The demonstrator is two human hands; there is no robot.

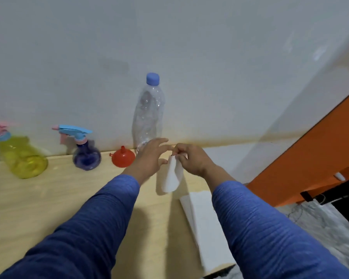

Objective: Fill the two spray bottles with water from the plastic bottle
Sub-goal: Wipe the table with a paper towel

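Note:
A clear plastic bottle (149,115) with a blue cap stands upright against the wall at the back of the wooden table (48,198). Left of it lies a red funnel (123,157), mouth down. Further left stand a purple spray bottle (86,157) with a blue trigger head and a yellow spray bottle (21,158) with a pink trigger head. My left hand (149,158) hovers in front of the plastic bottle's base, fingers spread, holding nothing. My right hand (191,159) pinches the top of a white tissue (171,176) that hangs down over the table.
A stack of white tissues (206,228) lies at the table's right edge under my right forearm. An orange panel (310,158) rises to the right of the table. The grey wall (169,47) closes the back.

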